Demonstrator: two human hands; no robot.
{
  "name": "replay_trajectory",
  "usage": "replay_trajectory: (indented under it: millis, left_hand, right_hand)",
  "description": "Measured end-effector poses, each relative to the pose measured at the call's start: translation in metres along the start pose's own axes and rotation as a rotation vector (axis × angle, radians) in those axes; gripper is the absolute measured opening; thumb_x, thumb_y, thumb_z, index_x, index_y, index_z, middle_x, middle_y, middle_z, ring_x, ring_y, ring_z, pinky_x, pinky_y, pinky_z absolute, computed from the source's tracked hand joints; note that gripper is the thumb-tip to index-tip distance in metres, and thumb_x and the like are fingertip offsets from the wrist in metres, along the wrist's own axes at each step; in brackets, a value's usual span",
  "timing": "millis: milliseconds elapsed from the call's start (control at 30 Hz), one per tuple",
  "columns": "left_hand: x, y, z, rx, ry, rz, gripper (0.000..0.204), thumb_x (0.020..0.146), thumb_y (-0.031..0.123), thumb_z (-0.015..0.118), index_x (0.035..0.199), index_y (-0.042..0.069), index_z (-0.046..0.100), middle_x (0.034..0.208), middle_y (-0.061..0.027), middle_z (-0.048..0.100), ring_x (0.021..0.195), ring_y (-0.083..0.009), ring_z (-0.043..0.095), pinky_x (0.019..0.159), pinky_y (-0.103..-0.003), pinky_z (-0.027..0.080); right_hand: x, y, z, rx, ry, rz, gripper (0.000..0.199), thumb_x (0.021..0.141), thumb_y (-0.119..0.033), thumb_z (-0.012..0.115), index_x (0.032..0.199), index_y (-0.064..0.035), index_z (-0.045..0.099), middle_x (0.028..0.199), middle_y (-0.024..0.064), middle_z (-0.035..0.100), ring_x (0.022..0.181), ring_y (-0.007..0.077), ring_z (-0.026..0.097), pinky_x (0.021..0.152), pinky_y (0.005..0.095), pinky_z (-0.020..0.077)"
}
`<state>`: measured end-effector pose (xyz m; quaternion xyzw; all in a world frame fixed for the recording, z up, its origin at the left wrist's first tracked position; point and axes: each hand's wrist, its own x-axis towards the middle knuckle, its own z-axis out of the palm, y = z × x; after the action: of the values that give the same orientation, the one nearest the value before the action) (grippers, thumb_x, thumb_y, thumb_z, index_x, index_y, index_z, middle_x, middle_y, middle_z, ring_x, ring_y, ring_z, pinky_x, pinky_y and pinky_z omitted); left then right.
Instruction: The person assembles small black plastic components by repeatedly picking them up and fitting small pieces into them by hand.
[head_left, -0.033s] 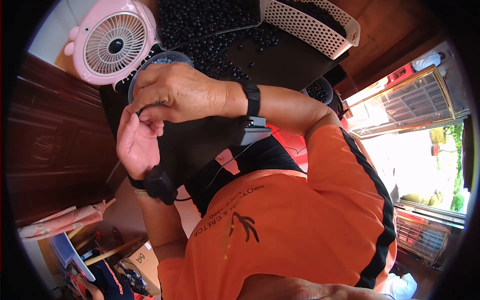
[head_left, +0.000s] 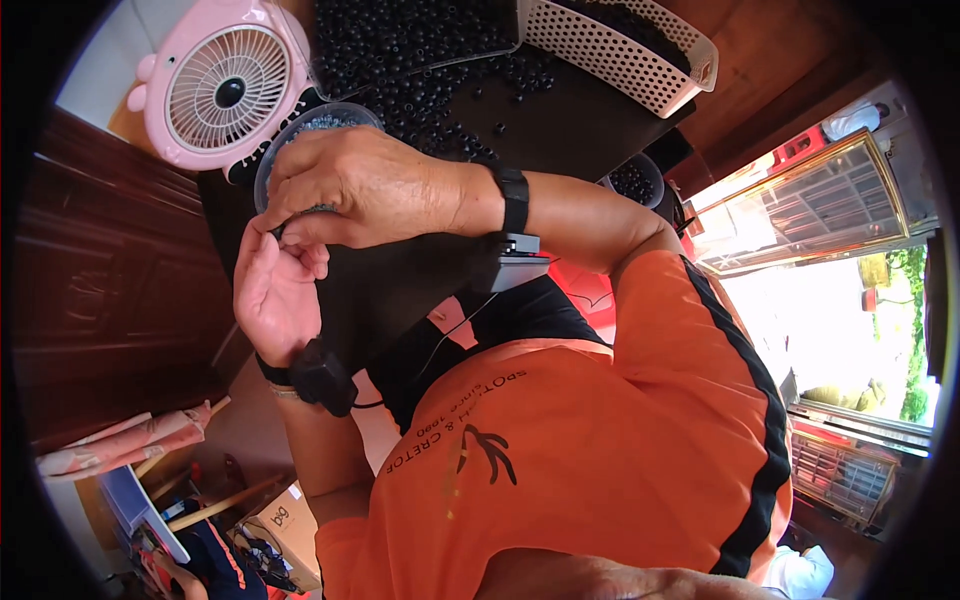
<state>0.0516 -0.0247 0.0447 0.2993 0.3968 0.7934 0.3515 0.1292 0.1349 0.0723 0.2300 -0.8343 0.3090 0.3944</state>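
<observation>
My right hand (head_left: 355, 190) reaches across to meet my left hand (head_left: 280, 300), palm turned up, over the near left part of the dark table. Their fingertips come together on a small black piece (head_left: 278, 231), mostly hidden between them. The right hand's fingers are curled in a pinch; the left thumb and forefinger close on the same spot. Behind the right hand stands a clear round tub (head_left: 268, 165) of small pale bluish pieces (head_left: 325, 122), partly covered by that hand. Loose black bead-like pieces (head_left: 430, 110) lie heaped beyond it.
A pink fan (head_left: 230, 95) stands at the far left. At the back is a clear tray (head_left: 470, 62) of black pieces, beside a white perforated basket (head_left: 610, 55). Beyond my right forearm sits a small tub (head_left: 636, 182) of black pieces. A cable (head_left: 460, 325) hangs near my lap.
My hands have shifted only slightly, with the right wrist a touch further right. The grip at the fingertips looks the same.
</observation>
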Motion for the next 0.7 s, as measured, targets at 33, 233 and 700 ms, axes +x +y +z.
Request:
replay_trajectory:
  millis: [33,233,700]
  left_hand:
    - [-0.009,-0.001,0.005,-0.004,0.029,-0.001,0.022,0.091,0.022,0.045,0.098,0.001,0.049,0.085,-0.0080,0.053,0.069,-0.0161,0.049,0.059,-0.026,0.036]
    - [-0.048,-0.036,0.007,-0.064,0.019,-0.074,0.022,0.091,0.023,0.045,0.092,0.002,0.049,0.081,-0.0083,0.049,0.067,-0.0166,0.047,0.056,-0.026,0.036]
    - [-0.043,-0.086,0.019,-0.132,0.032,-0.157,0.017,0.090,0.020,0.043,0.093,0.003,0.049,0.081,-0.0074,0.052,0.070,-0.0174,0.052,0.061,-0.027,0.040]
  right_hand:
    - [-0.004,-0.005,-0.009,0.019,-0.044,0.029,0.020,0.071,-0.012,0.071,0.090,-0.0078,0.068,0.087,0.0064,0.062,0.084,0.0259,0.060,0.071,0.0340,0.0504]
    - [-0.075,0.038,-0.085,-0.205,0.047,0.567,0.016,0.078,-0.013,0.067,0.092,-0.0053,0.068,0.083,0.0072,0.064,0.074,0.0187,0.062,0.067,0.0282,0.0490]
    - [-0.140,0.065,-0.133,-0.149,-0.175,1.005,0.019,0.081,-0.016,0.066,0.095,-0.0029,0.066,0.080,0.0020,0.063,0.072,0.0079,0.056,0.067,0.0224,0.0442]
